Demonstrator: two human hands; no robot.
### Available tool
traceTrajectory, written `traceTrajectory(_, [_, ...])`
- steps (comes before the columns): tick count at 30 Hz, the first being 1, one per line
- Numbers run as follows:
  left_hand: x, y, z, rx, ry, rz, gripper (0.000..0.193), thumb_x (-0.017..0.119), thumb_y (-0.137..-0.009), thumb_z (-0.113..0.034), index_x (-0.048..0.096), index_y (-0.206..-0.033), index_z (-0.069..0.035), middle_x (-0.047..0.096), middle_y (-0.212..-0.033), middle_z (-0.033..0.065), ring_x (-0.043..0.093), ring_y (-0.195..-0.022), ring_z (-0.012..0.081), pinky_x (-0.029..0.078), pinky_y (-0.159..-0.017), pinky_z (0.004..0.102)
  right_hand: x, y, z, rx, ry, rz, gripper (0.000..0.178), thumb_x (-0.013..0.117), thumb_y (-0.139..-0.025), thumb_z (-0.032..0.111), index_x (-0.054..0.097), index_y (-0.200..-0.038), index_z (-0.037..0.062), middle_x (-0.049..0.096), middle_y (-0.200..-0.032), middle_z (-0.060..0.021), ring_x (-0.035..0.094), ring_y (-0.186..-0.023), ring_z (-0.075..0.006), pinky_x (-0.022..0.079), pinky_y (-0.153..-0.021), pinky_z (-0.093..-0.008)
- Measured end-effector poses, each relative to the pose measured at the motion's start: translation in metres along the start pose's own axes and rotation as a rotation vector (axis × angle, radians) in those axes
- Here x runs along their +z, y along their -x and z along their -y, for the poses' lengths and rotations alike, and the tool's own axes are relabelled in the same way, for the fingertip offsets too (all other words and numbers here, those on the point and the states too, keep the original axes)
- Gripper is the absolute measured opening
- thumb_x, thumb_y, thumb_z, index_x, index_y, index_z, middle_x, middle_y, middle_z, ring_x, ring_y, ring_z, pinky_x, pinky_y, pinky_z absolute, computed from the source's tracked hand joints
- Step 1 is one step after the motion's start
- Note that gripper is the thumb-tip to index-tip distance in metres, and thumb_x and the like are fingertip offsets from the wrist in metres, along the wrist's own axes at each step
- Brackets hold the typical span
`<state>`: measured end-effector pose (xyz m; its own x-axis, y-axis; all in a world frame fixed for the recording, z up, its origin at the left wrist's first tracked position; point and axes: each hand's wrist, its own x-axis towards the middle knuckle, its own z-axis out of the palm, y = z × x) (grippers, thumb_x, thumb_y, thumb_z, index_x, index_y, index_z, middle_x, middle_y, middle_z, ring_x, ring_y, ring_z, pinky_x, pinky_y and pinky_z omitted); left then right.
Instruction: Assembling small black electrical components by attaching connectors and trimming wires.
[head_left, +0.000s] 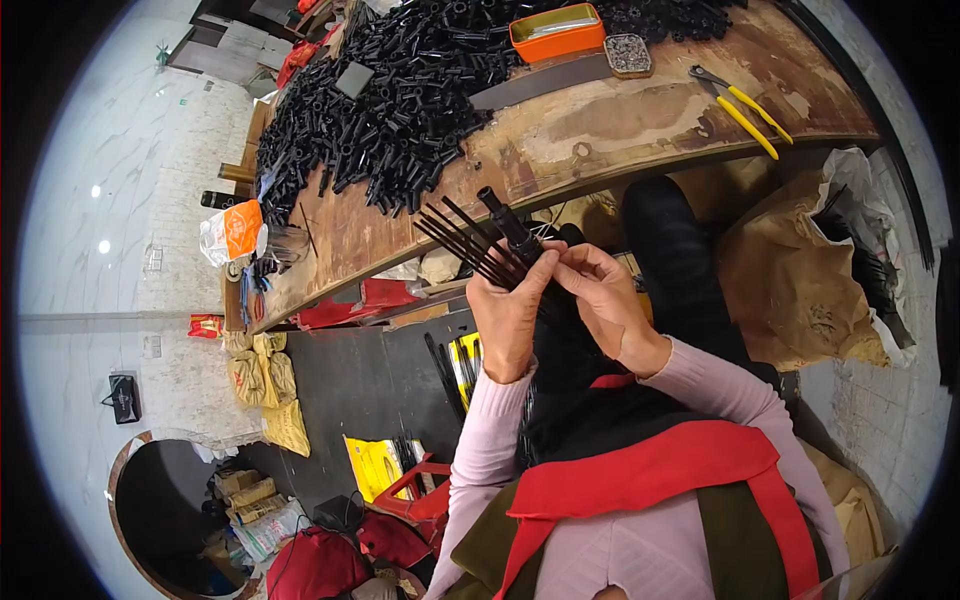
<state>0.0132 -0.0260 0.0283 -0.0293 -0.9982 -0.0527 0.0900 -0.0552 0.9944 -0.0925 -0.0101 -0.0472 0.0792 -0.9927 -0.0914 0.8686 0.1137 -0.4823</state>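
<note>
Both of my hands are together just in front of the workbench's near edge. My left hand [507, 318] is closed around a bundle of several thin black rods [455, 240], which fan out up and to the left. Beside the rods, a thicker black tubular part [508, 224] with a stepped, ribbed body points up toward the bench. My right hand [612, 302] pinches at the lower end of that tubular part, its fingertips against my left thumb. Fingers hide where the rods and the part end.
A large heap of black tubular pieces [400, 110] covers the wooden bench [620, 125]. Also on it are an orange tray [558, 48], a clear box of small bits [628, 55] and yellow-handled pliers [742, 108]. A brown sack [800, 270] stands at right; yellow bags [263, 375] lie at left.
</note>
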Motion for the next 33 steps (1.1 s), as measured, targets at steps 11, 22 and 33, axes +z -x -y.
traceTrajectory(11, [-0.008, 0.003, 0.005, 0.065, 0.015, 0.150, 0.023, 0.066, -0.092, -0.010, 0.064, -0.110, 0.004, 0.071, -0.104, 0.0130, 0.066, -0.100, 0.0201, 0.048, -0.094, 0.0324, 0.006, 0.013, 0.004, -0.026, 0.233, -0.013, 0.004, 0.060, -0.097, 0.008, 0.060, -0.098, 0.0041, 0.060, -0.100, 0.0013, 0.055, -0.101, -0.0059, 0.042, -0.092, -0.0223])
traceTrajectory(22, [-0.009, 0.008, -0.006, -0.060, -0.496, 0.122, 0.020, 0.058, -0.096, -0.013, 0.067, -0.103, 0.003, 0.073, -0.088, 0.0111, 0.067, -0.075, 0.0135, 0.052, -0.068, 0.0261, -0.009, 0.008, 0.002, 0.286, 0.167, 0.170, 0.037, 0.052, -0.102, 0.029, 0.056, -0.130, 0.0052, 0.058, -0.125, 0.0006, 0.051, -0.117, -0.0096, 0.035, -0.103, -0.0265])
traceTrajectory(33, [0.013, -0.025, 0.005, -0.034, -0.182, 0.515, 0.018, 0.043, -0.100, -0.002, 0.057, -0.102, 0.009, 0.067, -0.108, 0.0212, 0.061, -0.115, 0.0299, 0.045, -0.100, 0.0377, -0.042, 0.002, 0.096, -0.014, 1.228, 0.415, 0.031, 0.060, -0.096, 0.024, 0.065, -0.118, 0.0030, 0.065, -0.114, -0.0125, 0.058, -0.112, -0.0258, 0.040, -0.104, -0.0354])
